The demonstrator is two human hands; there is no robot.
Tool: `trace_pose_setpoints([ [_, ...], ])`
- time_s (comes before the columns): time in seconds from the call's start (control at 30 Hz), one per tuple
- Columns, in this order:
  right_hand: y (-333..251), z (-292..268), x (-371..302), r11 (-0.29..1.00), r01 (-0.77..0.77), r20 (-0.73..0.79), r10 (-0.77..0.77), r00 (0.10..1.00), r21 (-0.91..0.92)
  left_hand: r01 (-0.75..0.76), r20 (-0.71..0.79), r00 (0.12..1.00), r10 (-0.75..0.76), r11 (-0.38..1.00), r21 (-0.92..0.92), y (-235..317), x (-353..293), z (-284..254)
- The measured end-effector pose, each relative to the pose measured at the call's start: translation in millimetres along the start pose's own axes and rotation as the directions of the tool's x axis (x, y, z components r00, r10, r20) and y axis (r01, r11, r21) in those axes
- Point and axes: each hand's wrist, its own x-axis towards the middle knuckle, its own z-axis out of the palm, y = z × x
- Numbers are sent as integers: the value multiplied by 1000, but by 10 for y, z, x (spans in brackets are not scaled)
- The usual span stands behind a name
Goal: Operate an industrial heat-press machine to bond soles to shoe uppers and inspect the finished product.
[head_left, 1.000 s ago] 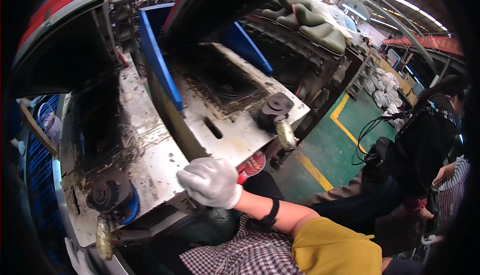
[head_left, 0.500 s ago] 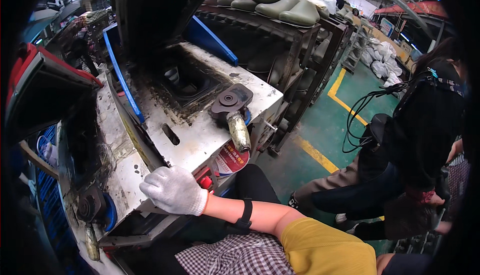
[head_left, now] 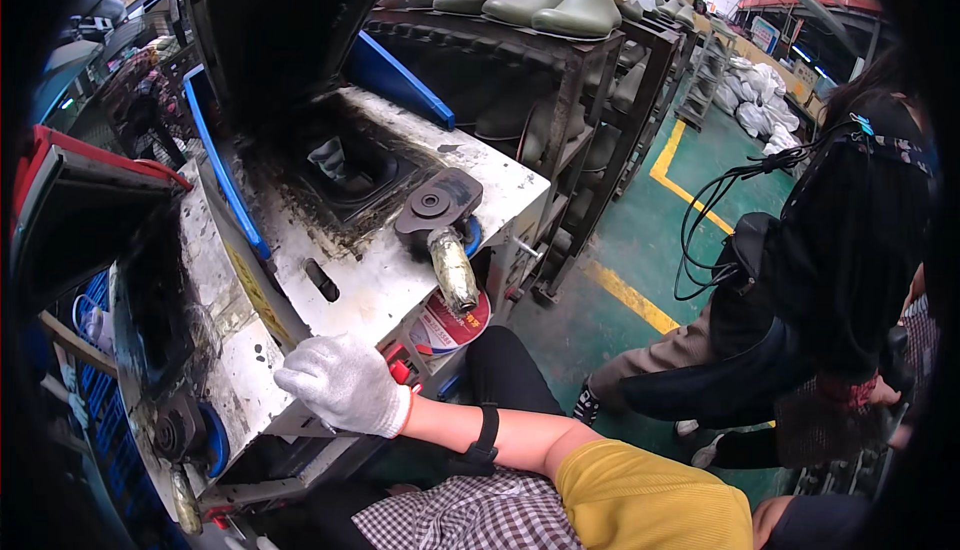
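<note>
My right hand [head_left: 345,386], in a white knit glove, is closed at the front edge of the white machine table [head_left: 365,312]; what its fingers grip, if anything, is hidden. Of my left hand [head_left: 262,543] only a pale bit of glove shows at the lower edge, its fingers out of sight. Ahead of the right hand is a dark clamp with a tape-wrapped handle [head_left: 453,270]. Nearer the left hand is another wrapped handle [head_left: 185,500]. A greyish piece [head_left: 328,158] sits in the dark recess behind.
Raised black lids stand behind both stations, one red-edged [head_left: 95,212]. A rack at the back carries several olive boots [head_left: 578,12]. To the right a person in dark clothes [head_left: 845,240] stands on the green floor. A red-and-white bucket [head_left: 452,322] is under the table.
My left hand has left the lower wrapped handle and dropped mostly out of view. My right hand stays at the table edge. The view has shifted slightly, moving the machines left.
</note>
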Motion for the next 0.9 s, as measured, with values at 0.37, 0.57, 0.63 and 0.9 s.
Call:
trace_pose_setpoints([
  [0.37,38,-115,53,994,-102,145,108,984,-42,22,98,995,-19,999,-31,295,-113,-104],
  [0.57,2,-136,70,999,-37,110,38,993,-17,256,133,965,-228,930,-262,198,-27,-111],
  [0.63,-27,-267,167,997,-25,184,39,982,-78,306,65,951,-303,951,-47,90,-135,-127],
  [0.9,42,-324,196,991,-128,313,107,944,47,401,-41,916,-399,912,81,-333,-479,-591],
])
